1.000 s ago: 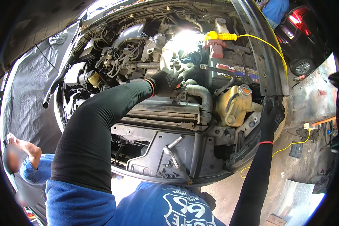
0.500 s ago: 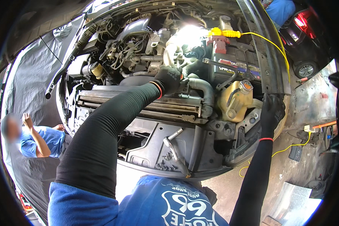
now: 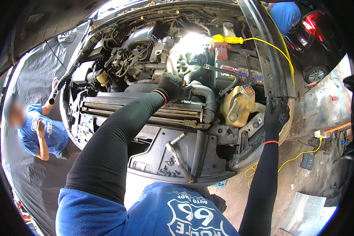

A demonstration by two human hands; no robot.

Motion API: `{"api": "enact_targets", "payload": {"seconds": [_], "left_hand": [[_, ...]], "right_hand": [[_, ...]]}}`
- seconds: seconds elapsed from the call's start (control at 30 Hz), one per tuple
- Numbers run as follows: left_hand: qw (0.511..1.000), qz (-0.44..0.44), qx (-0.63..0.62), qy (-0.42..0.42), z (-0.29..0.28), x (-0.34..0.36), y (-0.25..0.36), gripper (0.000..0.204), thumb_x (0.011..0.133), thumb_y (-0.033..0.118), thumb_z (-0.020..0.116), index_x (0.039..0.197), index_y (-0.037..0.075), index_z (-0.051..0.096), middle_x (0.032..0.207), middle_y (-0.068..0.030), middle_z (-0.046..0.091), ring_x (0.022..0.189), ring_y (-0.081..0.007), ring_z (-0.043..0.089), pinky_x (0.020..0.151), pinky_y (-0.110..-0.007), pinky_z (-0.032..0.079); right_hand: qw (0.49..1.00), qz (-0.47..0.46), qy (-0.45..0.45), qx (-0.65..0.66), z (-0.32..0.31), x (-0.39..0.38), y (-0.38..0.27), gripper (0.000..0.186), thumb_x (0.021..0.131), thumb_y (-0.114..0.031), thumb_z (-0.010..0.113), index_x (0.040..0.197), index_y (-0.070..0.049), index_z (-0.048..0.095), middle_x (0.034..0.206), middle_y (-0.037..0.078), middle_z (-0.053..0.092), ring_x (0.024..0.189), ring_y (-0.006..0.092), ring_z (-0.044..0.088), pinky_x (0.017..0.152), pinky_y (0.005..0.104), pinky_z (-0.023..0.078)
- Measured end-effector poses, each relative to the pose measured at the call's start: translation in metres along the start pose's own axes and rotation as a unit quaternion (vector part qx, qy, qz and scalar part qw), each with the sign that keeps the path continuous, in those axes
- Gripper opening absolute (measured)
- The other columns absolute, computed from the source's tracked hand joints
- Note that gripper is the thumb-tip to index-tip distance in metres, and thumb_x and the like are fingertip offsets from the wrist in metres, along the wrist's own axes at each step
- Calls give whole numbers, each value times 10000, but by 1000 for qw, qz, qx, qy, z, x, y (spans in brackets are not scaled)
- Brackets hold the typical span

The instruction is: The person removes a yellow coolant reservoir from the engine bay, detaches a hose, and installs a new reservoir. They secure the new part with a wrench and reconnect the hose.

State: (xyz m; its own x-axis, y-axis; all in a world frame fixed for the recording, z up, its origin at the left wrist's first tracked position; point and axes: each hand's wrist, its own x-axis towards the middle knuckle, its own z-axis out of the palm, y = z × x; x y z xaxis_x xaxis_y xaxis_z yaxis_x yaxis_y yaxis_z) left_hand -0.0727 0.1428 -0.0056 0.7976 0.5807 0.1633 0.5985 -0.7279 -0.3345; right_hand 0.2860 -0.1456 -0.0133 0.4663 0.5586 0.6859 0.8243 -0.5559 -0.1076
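Lean your right hand (image 3: 277, 113) on the fender (image 3: 274, 78), left hand (image 3: 171, 85) easy by that ribbed hose (image 3: 209, 97), though I can't tell if either's pinching anything.

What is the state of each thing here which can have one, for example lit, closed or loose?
Work lamp, lit.
Engine bay, uncovered.
Yellowish reservoir, capped.
Metal tool, lying on the black panel.
Small fasteners, loose, on the same panel.
Left hand, gloved, in the engine bay; its grip is hidden.
Right hand, gloved, at the end of the fender rail; grip unclear.
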Motion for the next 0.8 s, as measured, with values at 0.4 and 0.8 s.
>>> {"api": "enact_targets", "payload": {"seconds": [0.4,0.8], "left_hand": [[999,6,19,-33,4,2,-2,630,1007,660,502,1116,64,672,886,-132,738,775,-284,726,703,-464,509],[1000,-10,-16,16,4,-1,0,685,1016,701,472,1023,36,636,853,-168,699,775,-312,720,680,-449,547]], "right_hand": [[1000,16,-10,14,0,-1,1,417,1008,-410,661,1149,-22,720,1181,197,707,1153,408,626,946,531,494],[999,28,-9,21,-2,-1,-1,412,1002,-386,681,1158,-7,726,1283,225,699,1197,414,616,984,538,478]]}}
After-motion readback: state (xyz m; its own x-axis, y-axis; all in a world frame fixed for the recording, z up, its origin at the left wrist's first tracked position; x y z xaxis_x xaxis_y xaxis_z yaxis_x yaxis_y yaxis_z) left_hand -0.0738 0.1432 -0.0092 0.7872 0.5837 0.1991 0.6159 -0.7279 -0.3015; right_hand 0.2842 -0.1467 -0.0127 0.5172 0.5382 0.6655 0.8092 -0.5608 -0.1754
